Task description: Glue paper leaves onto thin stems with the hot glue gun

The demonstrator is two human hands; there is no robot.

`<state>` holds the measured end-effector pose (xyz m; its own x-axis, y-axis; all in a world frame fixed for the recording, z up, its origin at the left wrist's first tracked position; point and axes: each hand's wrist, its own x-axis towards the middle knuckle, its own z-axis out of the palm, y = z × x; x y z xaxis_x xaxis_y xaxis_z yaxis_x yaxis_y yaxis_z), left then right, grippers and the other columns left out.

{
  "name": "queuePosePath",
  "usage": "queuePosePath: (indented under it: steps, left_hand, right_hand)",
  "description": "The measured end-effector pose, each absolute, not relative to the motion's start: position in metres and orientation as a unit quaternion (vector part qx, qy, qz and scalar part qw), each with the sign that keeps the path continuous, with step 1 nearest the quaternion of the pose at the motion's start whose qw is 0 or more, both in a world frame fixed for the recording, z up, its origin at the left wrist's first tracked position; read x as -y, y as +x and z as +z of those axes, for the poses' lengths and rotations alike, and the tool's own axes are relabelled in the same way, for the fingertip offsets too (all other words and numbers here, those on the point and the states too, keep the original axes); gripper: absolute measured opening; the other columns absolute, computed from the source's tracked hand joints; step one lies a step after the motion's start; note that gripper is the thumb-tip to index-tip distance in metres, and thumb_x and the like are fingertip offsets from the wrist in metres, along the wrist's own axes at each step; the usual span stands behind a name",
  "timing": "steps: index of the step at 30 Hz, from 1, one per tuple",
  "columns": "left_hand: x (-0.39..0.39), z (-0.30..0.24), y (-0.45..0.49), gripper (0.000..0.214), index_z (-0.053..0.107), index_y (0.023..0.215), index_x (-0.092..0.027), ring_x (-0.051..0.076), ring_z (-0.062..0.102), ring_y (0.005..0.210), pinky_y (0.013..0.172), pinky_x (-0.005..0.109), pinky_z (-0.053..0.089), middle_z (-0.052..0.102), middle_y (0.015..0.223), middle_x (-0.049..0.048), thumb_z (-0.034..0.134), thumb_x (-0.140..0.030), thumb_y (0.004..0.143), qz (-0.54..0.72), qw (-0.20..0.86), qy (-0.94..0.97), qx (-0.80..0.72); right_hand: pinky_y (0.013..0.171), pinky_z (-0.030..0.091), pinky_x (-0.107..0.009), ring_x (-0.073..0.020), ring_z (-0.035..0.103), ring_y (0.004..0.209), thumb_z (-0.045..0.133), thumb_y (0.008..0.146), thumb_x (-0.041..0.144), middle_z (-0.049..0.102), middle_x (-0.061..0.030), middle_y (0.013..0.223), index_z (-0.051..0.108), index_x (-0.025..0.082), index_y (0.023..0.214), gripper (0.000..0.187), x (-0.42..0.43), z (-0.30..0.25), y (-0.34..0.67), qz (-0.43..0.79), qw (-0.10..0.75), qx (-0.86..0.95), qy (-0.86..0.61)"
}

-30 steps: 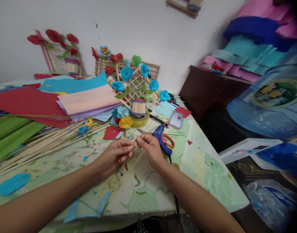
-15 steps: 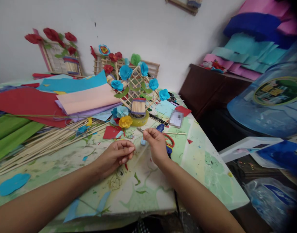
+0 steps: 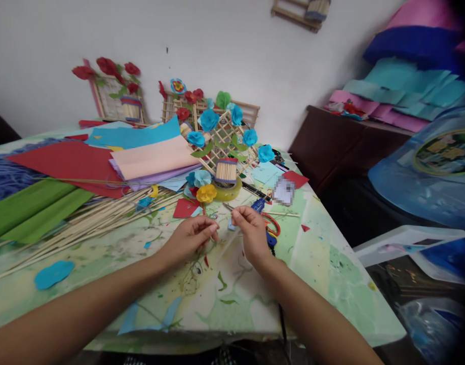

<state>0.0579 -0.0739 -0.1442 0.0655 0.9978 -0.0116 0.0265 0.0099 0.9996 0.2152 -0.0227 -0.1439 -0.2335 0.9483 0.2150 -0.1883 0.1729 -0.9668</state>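
Green-patterned cloth (image 3: 342,274) spreads below a pale wall (image 3: 225,45). Left hand (image 3: 196,234): fingers curled, thumb toward forefinger; whether anything thin is held cannot be told. Right hand (image 3: 250,233): thumb and forefinger together, contents likewise unclear; it partly hides a blue glue gun (image 3: 259,205) and red-handled scissors (image 3: 277,222) lying just beside. A flowered lattice (image 3: 225,133) stands beyond both hands.

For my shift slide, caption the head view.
Left hand and right hand, apart, over a patterned table, near a stick lattice with blue flowers.
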Motion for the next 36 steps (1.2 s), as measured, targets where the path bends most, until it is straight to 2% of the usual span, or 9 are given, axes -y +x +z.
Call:
queuePosePath:
  steps: [4, 9, 11, 14, 18, 25, 28, 31, 36]
  left_hand:
    - [0.079, -0.119, 0.040, 0.018, 0.066, 0.087, -0.018, 0.014, 0.056, 0.065, 0.058, 0.023, 0.042, 0.067, 0.078, 0.0046, 0.059, -0.034, 0.082, 0.464, 0.335, 0.617, -0.540]
    - [0.134, -0.110, 0.009, 0.016, 0.072, 0.080, -0.023, 0.019, 0.059, 0.067, 0.064, 0.027, 0.044, 0.069, 0.074, 0.0049, 0.060, -0.033, 0.081, 0.255, 0.222, 0.761, -0.553]
    - [0.161, -0.126, -0.002, 0.025, 0.072, 0.100, -0.024, 0.024, 0.063, 0.093, 0.082, 0.032, 0.048, 0.070, 0.104, 0.0085, 0.058, -0.036, 0.082, 0.194, 0.193, 0.778, -0.566]
    - [0.187, -0.160, -0.015, 0.046, 0.055, 0.131, -0.026, 0.029, 0.049, 0.124, 0.102, 0.040, 0.039, 0.049, 0.141, 0.0109, 0.052, -0.041, 0.087, 0.142, 0.076, 0.803, -0.574]
    - [0.186, -0.187, -0.025, 0.055, 0.033, 0.145, -0.029, 0.029, 0.032, 0.138, 0.110, 0.045, 0.027, 0.027, 0.154, 0.0090, 0.044, -0.040, 0.092, 0.096, -0.008, 0.819, -0.566]
    - [0.157, -0.179, -0.019, 0.052, 0.040, 0.142, -0.019, 0.028, 0.024, 0.141, 0.112, 0.046, 0.020, 0.028, 0.153, 0.0140, 0.035, -0.040, 0.094, 0.107, -0.034, 0.788, -0.605]
    - [0.156, -0.177, -0.018, 0.050, 0.047, 0.136, -0.018, 0.030, 0.035, 0.134, 0.109, 0.047, 0.026, 0.043, 0.143, 0.0155, 0.038, -0.041, 0.093, 0.148, -0.048, 0.763, -0.627]
    - [0.160, -0.176, -0.018, 0.042, 0.061, 0.121, -0.017, 0.029, 0.054, 0.110, 0.099, 0.044, 0.038, 0.063, 0.115, 0.0157, 0.041, -0.038, 0.091, 0.176, -0.036, 0.769, -0.614]
    - [0.161, -0.171, -0.015, 0.039, 0.065, 0.105, -0.016, 0.026, 0.065, 0.087, 0.074, 0.035, 0.047, 0.070, 0.096, 0.0136, 0.035, -0.037, 0.093, 0.083, 0.010, 0.749, -0.657]
  right_hand:
    - [0.059, 0.033, -0.024, -0.0108, 0.040, 0.058, 0.060, 0.079, 0.032, 0.048, 0.0037, 0.061, 0.055, 0.018, 0.067, 0.019, 0.018, -0.143, 0.219, 0.545, 0.548, 0.543, -0.329]
    - [0.059, 0.033, -0.025, -0.0114, 0.041, 0.058, 0.060, 0.079, 0.034, 0.047, 0.0036, 0.061, 0.054, 0.019, 0.068, 0.020, 0.012, -0.148, 0.220, 0.541, 0.571, 0.530, -0.318]
    - [0.059, 0.033, -0.025, -0.0114, 0.041, 0.058, 0.060, 0.078, 0.035, 0.047, 0.0034, 0.061, 0.054, 0.019, 0.068, 0.021, 0.011, -0.150, 0.220, 0.538, 0.579, 0.526, -0.316]
    - [0.058, 0.033, -0.025, -0.0113, 0.041, 0.058, 0.060, 0.078, 0.036, 0.047, 0.0030, 0.062, 0.053, 0.019, 0.067, 0.021, 0.011, -0.151, 0.219, 0.537, 0.577, 0.530, -0.312]
    - [0.058, 0.032, -0.025, -0.0111, 0.040, 0.057, 0.058, 0.078, 0.033, 0.046, 0.0038, 0.060, 0.052, 0.019, 0.065, 0.020, 0.015, -0.150, 0.217, 0.536, 0.565, 0.548, -0.306]
    - [0.058, 0.032, -0.025, -0.0112, 0.040, 0.058, 0.057, 0.076, 0.030, 0.047, 0.0039, 0.059, 0.053, 0.018, 0.065, 0.017, 0.019, -0.153, 0.216, 0.522, 0.546, 0.579, -0.306]
    - [0.059, 0.032, -0.025, -0.0112, 0.039, 0.058, 0.057, 0.077, 0.030, 0.047, 0.0039, 0.059, 0.053, 0.018, 0.065, 0.018, 0.018, -0.156, 0.216, 0.516, 0.546, 0.586, -0.304]
    - [0.059, 0.032, -0.025, -0.0116, 0.040, 0.059, 0.056, 0.078, 0.029, 0.046, 0.0034, 0.059, 0.052, 0.019, 0.064, 0.018, 0.018, -0.153, 0.216, 0.516, 0.547, 0.585, -0.305]
    - [0.062, 0.036, -0.026, -0.0121, 0.042, 0.061, 0.060, 0.074, 0.030, 0.047, 0.0023, 0.063, 0.052, 0.020, 0.066, 0.015, 0.037, -0.123, 0.220, 0.604, 0.561, 0.511, -0.242]
